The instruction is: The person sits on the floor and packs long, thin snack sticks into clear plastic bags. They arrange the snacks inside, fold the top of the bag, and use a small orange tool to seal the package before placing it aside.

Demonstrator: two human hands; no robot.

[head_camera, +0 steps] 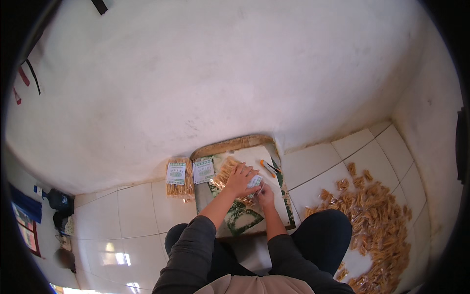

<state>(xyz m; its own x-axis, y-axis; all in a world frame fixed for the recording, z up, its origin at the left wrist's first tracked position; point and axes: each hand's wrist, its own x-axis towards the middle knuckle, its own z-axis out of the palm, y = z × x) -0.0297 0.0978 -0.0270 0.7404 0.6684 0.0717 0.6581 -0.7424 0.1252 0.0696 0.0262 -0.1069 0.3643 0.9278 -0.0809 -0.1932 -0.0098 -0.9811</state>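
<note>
A clear plastic pack of brown stick-like snacks [226, 169] lies on a low worn table [238, 142] with a white sheet on it. My left hand [240, 180] rests spread over the pack, its fingers on a printed label [255, 180]. At the label's lower right edge, my right hand [264, 194] pinches the pack's or label's edge; which one is not clear. An orange cutter knife [268, 168] and a dark slim tool [276, 167] lie to the right. Another printed label [203, 171] lies at the table's left edge.
Left of the table stand filled, labelled snack packs [180, 178], apparently stacked. Many small bags of brown snacks [378, 220] are heaped on the tiled floor at the right. A white wall [235, 81] rises behind the table. Dark items [60, 204] stand at the far left.
</note>
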